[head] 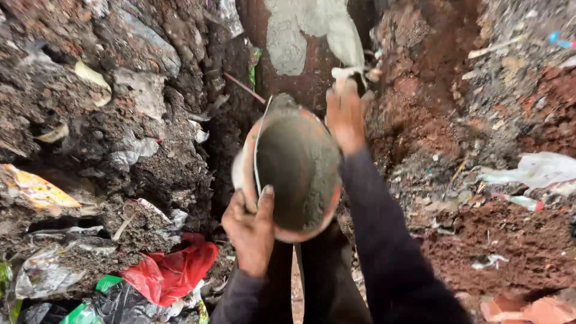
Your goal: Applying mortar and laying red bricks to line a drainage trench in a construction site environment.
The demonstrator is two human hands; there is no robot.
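Two bare hands hold a round pan (298, 174) smeared with wet grey cement above a narrow earthen trench, seen from a head-worn camera looking down. Nearest the viewer, dark sleeves (384, 240) rise from the bottom edge, and the left hand (251, 231) is clamped on the pan's near rim, thumb hooked over the edge into the grey coating and fingers wrapped beneath. A thin wire handle (258, 150) curves along the pan's left side. The pan tilts with its open mouth toward the camera, its orange-red rim showing through the cement, and sits in the middle of the gap between the two earth walls.

Farther on, the right hand (345, 117) lies flat against the pan's far rim, fingers stretched upward and close together, its grasp on the edge partly hidden. Beyond the fingertips, a splash of grey cement (312, 30) clings to the reddish-brown end wall of the trench.

To the left, the dark wall (120, 108) is packed with buried rubbish: a red plastic bag (174, 270) near the bottom, green and black wrappers (108, 300) beside it, a yellow wrapper (33, 189) higher up. To the right, red soil (498, 240) is strewn with white plastic scraps (534, 171).
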